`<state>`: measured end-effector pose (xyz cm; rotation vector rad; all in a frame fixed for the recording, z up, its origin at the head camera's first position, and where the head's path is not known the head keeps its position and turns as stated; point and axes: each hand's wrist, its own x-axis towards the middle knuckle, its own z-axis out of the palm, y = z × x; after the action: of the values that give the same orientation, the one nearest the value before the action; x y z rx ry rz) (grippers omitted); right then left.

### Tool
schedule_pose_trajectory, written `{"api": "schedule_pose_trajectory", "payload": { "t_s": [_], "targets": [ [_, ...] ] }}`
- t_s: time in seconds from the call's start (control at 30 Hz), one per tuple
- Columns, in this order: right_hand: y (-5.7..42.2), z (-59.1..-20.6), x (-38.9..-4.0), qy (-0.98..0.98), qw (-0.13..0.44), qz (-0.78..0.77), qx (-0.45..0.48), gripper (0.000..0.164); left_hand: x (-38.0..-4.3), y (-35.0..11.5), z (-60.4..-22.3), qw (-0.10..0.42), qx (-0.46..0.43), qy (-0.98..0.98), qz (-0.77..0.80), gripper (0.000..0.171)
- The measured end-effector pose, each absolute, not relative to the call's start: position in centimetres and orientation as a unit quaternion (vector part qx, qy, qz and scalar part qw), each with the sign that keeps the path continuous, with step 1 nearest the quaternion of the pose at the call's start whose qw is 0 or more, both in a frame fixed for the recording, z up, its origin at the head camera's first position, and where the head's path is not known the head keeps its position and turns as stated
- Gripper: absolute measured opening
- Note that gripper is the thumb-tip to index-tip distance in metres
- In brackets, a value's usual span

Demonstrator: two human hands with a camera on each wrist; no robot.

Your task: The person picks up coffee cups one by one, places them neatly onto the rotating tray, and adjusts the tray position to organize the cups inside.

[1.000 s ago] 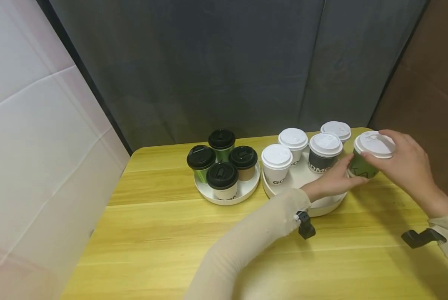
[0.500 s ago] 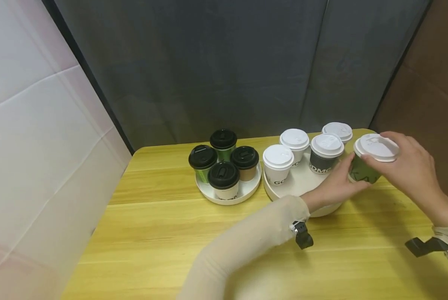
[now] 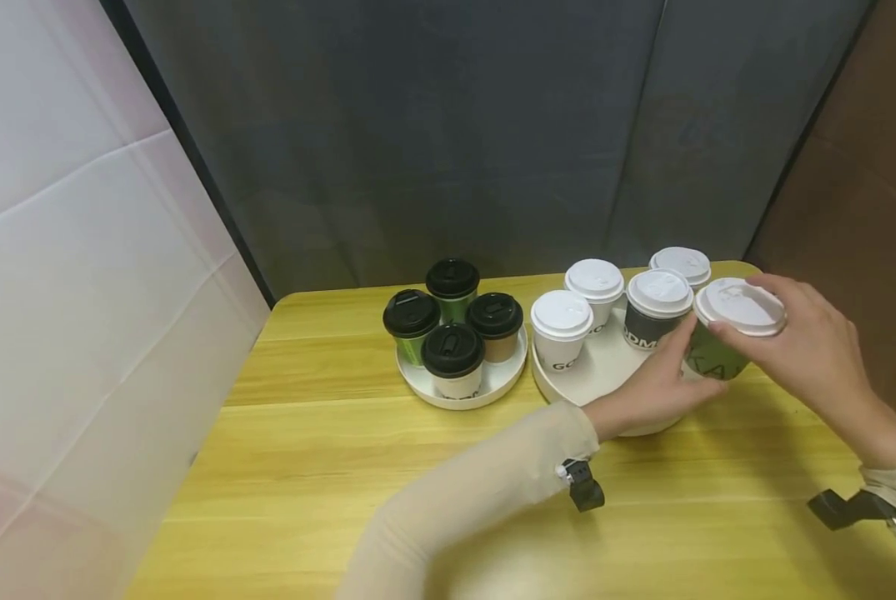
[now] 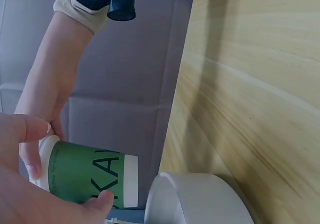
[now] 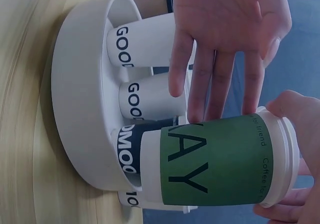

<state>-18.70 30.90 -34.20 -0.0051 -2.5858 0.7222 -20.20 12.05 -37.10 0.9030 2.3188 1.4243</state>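
Observation:
My right hand (image 3: 818, 362) grips a green paper cup (image 5: 215, 164) by its white lid. In the head view the cup is off the table, at the right rim of a round white tray (image 3: 603, 367). My left hand (image 3: 650, 392) is at the cup's near left side, thumb and fingers extended; in the right wrist view its straight fingers (image 5: 222, 79) reach the cup's side. Several white-lidded cups stand on the tray, among them a dark cup (image 3: 652, 317) and a white cup (image 3: 560, 337). The green cup's far side is hidden.
Left of the tray, a smaller white plate (image 3: 506, 379) bears several black-lidded cups, one with a green body (image 3: 410, 321). The wooden table (image 3: 305, 475) ends at a dark grey curtain (image 3: 417, 150). A pale panel (image 3: 87, 292) stands left, a brown one (image 3: 868, 192) right.
The green cup has moved a little left and nearer to me, toward the tray, with both hands following. The head view has shifted slightly. The other cups stay in place.

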Motion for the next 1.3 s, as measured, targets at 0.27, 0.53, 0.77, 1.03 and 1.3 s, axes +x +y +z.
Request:
{"api": "schedule_pose_trajectory", "payload": {
  "t_s": [0.27,0.53,0.77,1.03,1.3],
  "targets": [
    [29.7,-34.3,-18.4,-0.936,0.233,0.264,0.021,0.064,-19.3,10.4,-36.9,0.127,0.31,0.821,0.463,0.093],
    [28.5,-34.5,-18.2,-0.93,0.245,0.269,0.046,0.067,-18.9,9.0,-37.2,0.134,0.302,0.817,0.473,0.094],
    [27.8,-34.8,-18.2,-0.926,0.259,0.267,0.063,0.066,-18.7,8.2,-37.3,0.125,0.307,0.815,0.476,0.09],
    [26.9,-35.1,-18.1,-0.928,0.233,0.282,0.066,0.067,-18.5,7.0,-37.6,0.135,0.291,0.82,0.475,0.093],
    [25.8,-35.1,-17.7,-0.93,0.215,0.284,0.09,0.067,-18.5,5.3,-37.8,0.141,0.284,0.819,0.478,0.091]
  ]
}}
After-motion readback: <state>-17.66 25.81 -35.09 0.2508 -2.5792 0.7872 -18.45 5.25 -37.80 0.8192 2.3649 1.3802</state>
